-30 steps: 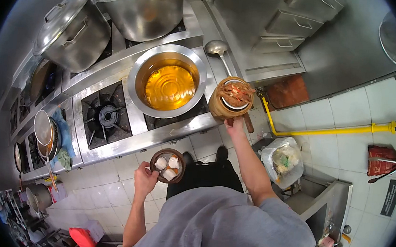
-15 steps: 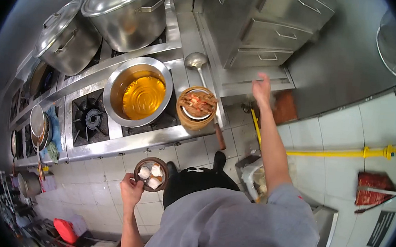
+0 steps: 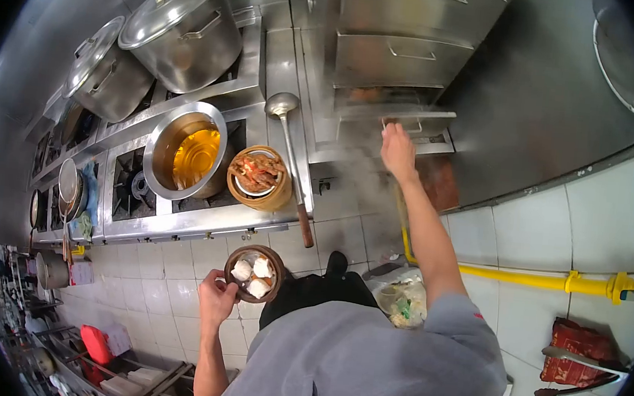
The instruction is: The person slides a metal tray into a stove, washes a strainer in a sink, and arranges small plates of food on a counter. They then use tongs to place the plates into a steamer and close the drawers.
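Observation:
My left hand (image 3: pixel 217 298) grips the rim of a small round steamer basket (image 3: pixel 272 294) holding several white buns (image 3: pixel 260 267). My right hand (image 3: pixel 397 148) is closed round the handle of the bottom steamer drawer (image 3: pixel 357 130), which is pulled partly out, with steam around it. On the stove edge, a bamboo steamer (image 3: pixel 270 196) carries a dish of reddish-brown food (image 3: pixel 257 171). Beside it lies a long ladle (image 3: pixel 291 147) with a wooden handle.
A wide pot (image 3: pixel 154 176) of amber liquid sits on the stove, with two lidded pots (image 3: pixel 187 43) behind. A yellow pipe (image 3: pixel 513 278) runs along the right. A bag-lined bin (image 3: pixel 406 311) stands beside my legs. Tongs (image 3: pixel 582 361) are at the far right.
My right hand has reached the bottom drawer's handle, and that drawer has opened, letting out steam. The view has shifted. My left hand still holds the small basket.

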Motion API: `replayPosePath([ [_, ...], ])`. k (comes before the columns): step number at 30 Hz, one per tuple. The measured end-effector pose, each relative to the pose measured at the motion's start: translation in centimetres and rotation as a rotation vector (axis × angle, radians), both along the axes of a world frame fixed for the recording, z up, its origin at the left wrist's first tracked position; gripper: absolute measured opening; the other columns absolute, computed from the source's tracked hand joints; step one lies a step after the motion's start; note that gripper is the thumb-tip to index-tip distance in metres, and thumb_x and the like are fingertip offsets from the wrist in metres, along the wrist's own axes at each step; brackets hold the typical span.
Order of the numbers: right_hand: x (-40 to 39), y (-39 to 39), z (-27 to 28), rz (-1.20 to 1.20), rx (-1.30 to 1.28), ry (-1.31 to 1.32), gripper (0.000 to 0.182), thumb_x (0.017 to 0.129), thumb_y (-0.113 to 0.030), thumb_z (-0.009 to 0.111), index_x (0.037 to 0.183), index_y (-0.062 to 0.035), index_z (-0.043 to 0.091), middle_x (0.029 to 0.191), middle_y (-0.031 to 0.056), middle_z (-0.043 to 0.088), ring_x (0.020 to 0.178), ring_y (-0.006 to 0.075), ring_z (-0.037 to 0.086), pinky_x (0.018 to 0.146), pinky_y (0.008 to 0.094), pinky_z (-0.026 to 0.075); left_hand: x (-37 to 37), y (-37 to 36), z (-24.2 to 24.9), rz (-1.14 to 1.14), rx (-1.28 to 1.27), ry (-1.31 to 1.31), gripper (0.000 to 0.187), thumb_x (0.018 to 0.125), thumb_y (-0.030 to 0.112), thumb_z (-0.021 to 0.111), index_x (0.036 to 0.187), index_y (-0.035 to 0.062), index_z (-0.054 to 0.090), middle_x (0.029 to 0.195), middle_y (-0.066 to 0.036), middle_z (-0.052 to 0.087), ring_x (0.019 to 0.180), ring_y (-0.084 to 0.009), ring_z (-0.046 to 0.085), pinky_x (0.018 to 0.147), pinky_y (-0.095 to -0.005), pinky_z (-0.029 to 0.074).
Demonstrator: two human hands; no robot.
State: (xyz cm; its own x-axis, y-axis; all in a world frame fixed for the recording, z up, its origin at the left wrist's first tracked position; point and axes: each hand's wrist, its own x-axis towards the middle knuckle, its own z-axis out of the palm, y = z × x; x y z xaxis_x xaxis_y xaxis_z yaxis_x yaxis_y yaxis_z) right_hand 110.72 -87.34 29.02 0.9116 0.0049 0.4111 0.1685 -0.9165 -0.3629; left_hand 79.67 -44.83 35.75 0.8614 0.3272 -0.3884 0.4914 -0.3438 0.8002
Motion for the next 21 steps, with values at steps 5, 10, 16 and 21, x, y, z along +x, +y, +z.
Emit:
replayPosePath([
  [5,-9.7,-1.1,1.7,0.044,0.081,-0.004,0.014,0.093,-0.015,0.053,0.087,-0.0027,0.051,0.088,0.0183,0.054,0.083,0.0406,0.057,0.070,0.0493,0.047,3.2,-3.1,0.9,-0.084,-0.034,-0.009,0.023,0.075,0.000,0.057,0.096,-0.0111,0.057,0.063,-0.012,0.062,0.051,-0.0164,0.062,0.045,-0.0281,0.053],
  [10,-17.8,-2.2,1.2,0.023,0.130,0.006,0.011,0.092,-0.014,0.058,0.092,-0.0034,0.055,0.087,0.0171,0.054,0.080,0.0385,0.057,0.069,0.0459,0.048,5.4,-5.0,0.5,-0.179,-0.024,-0.026,0.024,0.075,0.001,0.057,0.096,-0.0116,0.057,0.064,-0.015,0.063,0.052,-0.0177,0.063,0.045,-0.0289,0.054],
  [16,-22.7,-1.5,-2.2,-0.369,0.612,-0.082,0.021,0.098,-0.025,0.056,0.099,-0.0037,0.059,0.085,0.0050,0.057,0.070,0.0113,0.055,0.055,0.0241,0.046,6.7,-5.8,0.9,-0.232,0.018,-0.022,0.024,0.075,0.001,0.057,0.095,-0.0120,0.057,0.066,-0.018,0.065,0.053,-0.0194,0.065,0.045,-0.0295,0.054],
  [21,-22.1,-1.7,-4.2,-0.289,1.404,0.307,0.035,0.102,-0.036,0.047,0.097,-0.0037,0.059,0.079,0.0031,0.057,0.059,0.0079,0.051,0.049,0.0219,0.044,6.5,-5.5,1.1,-0.203,0.008,0.009,0.024,0.075,0.000,0.057,0.095,-0.0117,0.057,0.066,-0.018,0.065,0.053,-0.0195,0.065,0.045,-0.0290,0.053],
])
